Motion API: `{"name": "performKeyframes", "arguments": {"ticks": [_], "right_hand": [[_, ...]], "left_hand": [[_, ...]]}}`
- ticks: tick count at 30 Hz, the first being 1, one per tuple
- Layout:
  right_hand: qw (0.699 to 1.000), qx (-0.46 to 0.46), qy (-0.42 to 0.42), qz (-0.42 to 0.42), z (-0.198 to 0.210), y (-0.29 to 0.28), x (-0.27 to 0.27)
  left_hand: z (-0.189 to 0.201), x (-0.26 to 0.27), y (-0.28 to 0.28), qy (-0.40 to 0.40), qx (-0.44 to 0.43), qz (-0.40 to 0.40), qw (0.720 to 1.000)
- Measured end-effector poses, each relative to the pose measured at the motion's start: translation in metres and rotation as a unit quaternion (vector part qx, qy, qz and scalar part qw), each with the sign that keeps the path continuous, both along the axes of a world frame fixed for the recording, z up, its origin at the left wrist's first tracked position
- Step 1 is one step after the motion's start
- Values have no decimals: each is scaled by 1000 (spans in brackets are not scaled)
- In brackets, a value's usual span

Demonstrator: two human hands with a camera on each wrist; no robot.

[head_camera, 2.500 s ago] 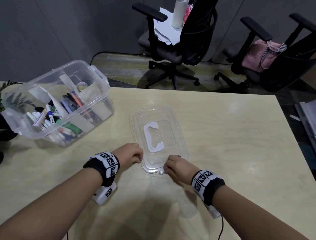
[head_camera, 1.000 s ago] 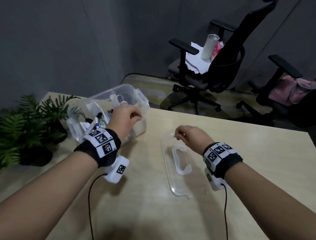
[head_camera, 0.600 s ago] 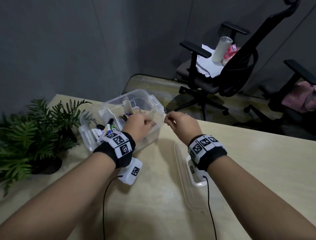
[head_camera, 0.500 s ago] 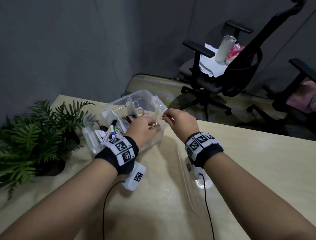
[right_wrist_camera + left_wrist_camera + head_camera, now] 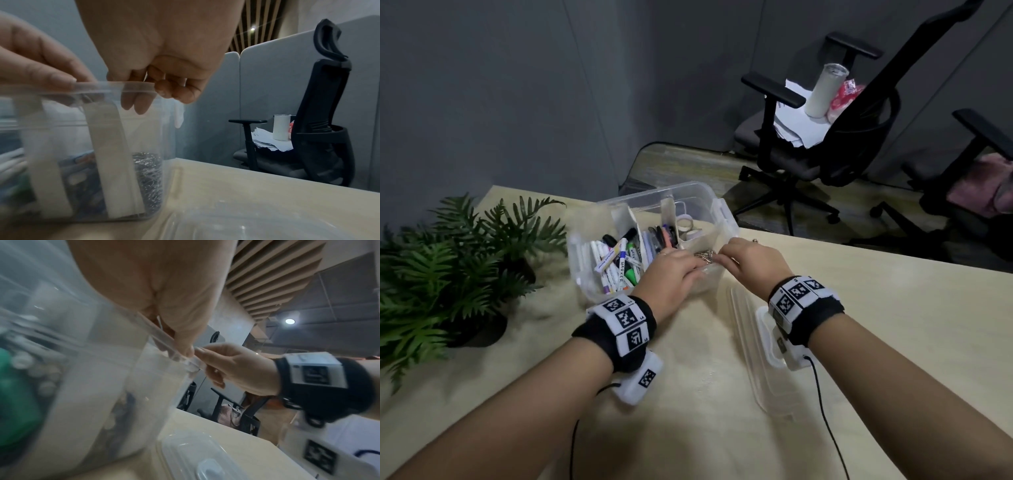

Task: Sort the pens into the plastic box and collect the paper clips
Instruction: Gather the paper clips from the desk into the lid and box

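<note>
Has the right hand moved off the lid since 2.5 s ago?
Yes. The right hand has left the lid's near edge and gone up and left, over the plastic box's near right corner, meeting the left hand.

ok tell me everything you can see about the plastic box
The plastic box is clear, lidless and upright on the wooden table, beside a potted plant. Pale dividers split it: markers at the left, pens, tape rolls, and a paper clip pile at the right corner. Both hands hover over that corner.
</note>
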State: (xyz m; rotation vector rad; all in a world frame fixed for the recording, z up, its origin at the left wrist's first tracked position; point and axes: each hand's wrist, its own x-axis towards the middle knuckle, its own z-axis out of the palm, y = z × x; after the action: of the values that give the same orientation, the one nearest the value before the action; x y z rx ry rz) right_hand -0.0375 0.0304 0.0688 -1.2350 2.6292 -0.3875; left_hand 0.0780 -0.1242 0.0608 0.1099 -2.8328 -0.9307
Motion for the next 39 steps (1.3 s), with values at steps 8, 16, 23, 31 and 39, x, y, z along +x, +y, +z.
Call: {"name": "performKeyframes", "arguments": {"ticks": [8, 16, 23, 31, 39], "right_hand": [[991, -113, -57, 44, -3, 90, 37], [958, 97, -91, -253, -68, 209, 37], [934, 69, -190, -296, -96, 229, 45], [888, 62, -262, -372, -81, 254, 27], [904, -76, -292, -302, -16, 289, -1]], "left_hand": [[13, 13, 25, -33, -38, -95, 994], [-29, 30, 139, -168, 65, -60, 982], [-83, 13, 179, -353, 59, 46, 933], [-57, -6, 199, -346, 230, 135, 900], [15, -11, 208, -309, 189, 99, 927]]}}
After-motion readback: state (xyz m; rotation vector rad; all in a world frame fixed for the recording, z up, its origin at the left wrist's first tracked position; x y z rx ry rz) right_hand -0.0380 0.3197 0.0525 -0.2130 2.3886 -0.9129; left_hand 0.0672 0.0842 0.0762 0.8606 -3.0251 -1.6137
